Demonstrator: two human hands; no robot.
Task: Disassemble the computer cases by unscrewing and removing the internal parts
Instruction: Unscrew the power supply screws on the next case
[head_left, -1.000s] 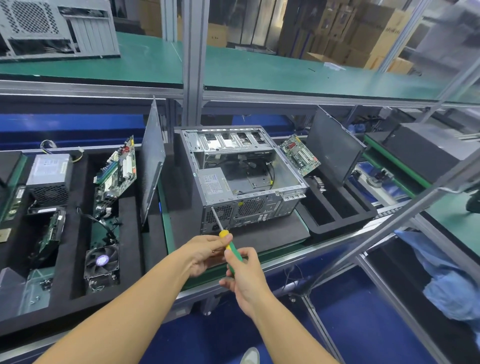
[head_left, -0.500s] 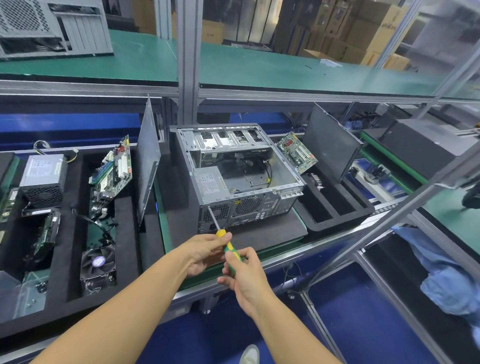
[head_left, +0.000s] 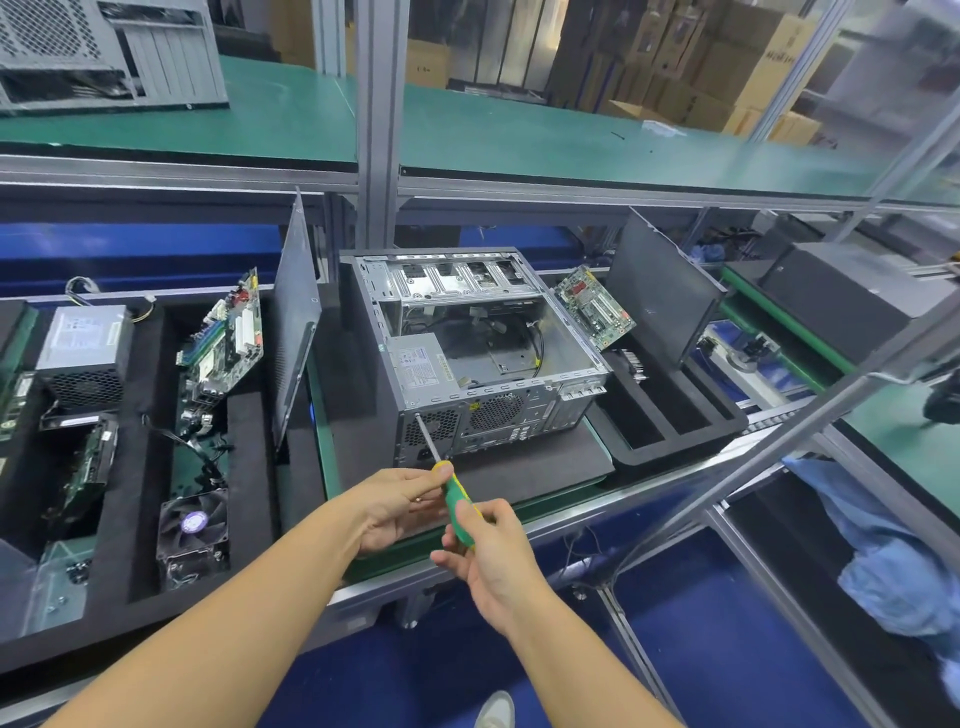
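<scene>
Brown cardboard boxes (head_left: 753, 67) stand stacked behind the green-matted upper shelf (head_left: 571, 145); a crumpled blue cloth (head_left: 883, 561) lies at lower right.

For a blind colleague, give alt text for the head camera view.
The right hand grips a green and yellow screwdriver, the left hand steadying it, tip at the rear of an open grey metal computer case. Black foam trays beside it hold green circuit boards and a black fan.

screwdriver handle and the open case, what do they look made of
Screwdriver handle: likely moulded plastic, perhaps rubbery, given its solid green and yellow colour. Open case: bare sheet metal, probably steel; grey, dully reflective, with stamped slots and punched vent holes.
</scene>
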